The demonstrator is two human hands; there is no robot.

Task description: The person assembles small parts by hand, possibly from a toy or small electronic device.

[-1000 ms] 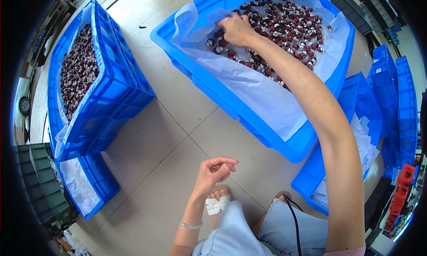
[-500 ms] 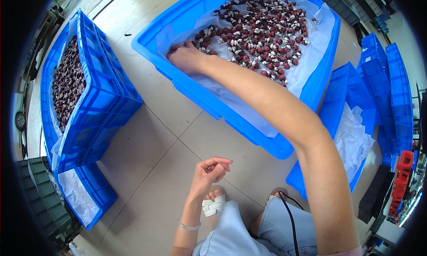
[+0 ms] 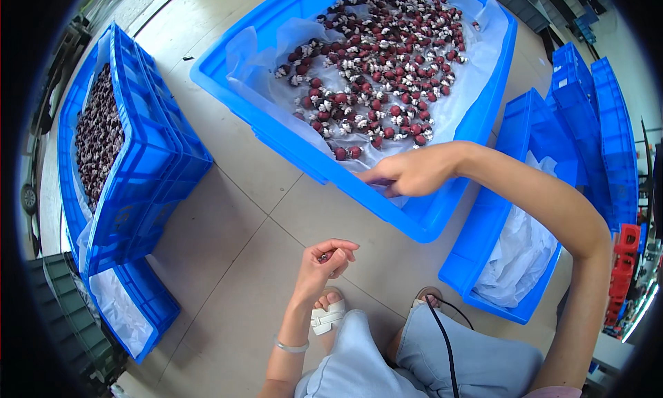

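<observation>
My right hand (image 3: pixel 418 173) reaches into the near corner of a large blue crate (image 3: pixel 293 146). Its index finger stretches left along the inside of the near wall, and the thumb hangs lower, against the pale plastic liner (image 3: pixel 456 115). Other fingers of that hand are partly hidden. On the liner lie many dark red, round, berry-like pieces (image 3: pixel 394 73) with white, knobbly bits among them. My left hand (image 3: pixel 324 267) is held closed over the floor in front of me; a small dark bit shows between its curled fingers, too small to name.
Stacked blue crates (image 3: pixel 148 156) at the left hold more dark pieces. A lower crate (image 3: pixel 148 294) beneath them has white lining. At the right stands a blue crate (image 3: pixel 456 263) with crumpled white sheeting (image 3: pixel 518 260). A black cable (image 3: pixel 445 343) runs over my leg.
My right hand has moved from the crate's left corner to its near right corner. My left hand has stayed closed in about the same place. The view has shifted slightly.
</observation>
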